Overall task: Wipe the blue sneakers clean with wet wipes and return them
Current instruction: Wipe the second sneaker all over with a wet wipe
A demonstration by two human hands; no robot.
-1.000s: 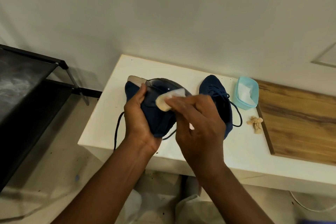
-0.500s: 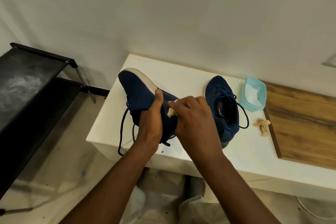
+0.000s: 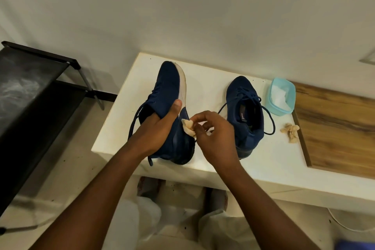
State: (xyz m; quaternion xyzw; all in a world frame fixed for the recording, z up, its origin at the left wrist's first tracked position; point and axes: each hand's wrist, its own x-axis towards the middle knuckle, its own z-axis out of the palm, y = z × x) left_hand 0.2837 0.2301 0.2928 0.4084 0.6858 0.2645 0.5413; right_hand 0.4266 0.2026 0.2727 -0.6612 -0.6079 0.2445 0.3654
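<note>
Head view: the left hand [image 3: 160,128] grips one blue sneaker [image 3: 168,83], tipped on its side over the white surface [image 3: 263,158]. The right hand [image 3: 215,138] pinches a soiled wipe [image 3: 187,127] beside its sole. Wiping seems midway; next, the wipe must press along the sole rim.

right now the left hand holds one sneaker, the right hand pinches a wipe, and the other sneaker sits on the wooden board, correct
No: the head view shows the other sneaker on the white table, beside the wooden board. The left hand does hold one sneaker and the right hand pinches a wipe.
</note>
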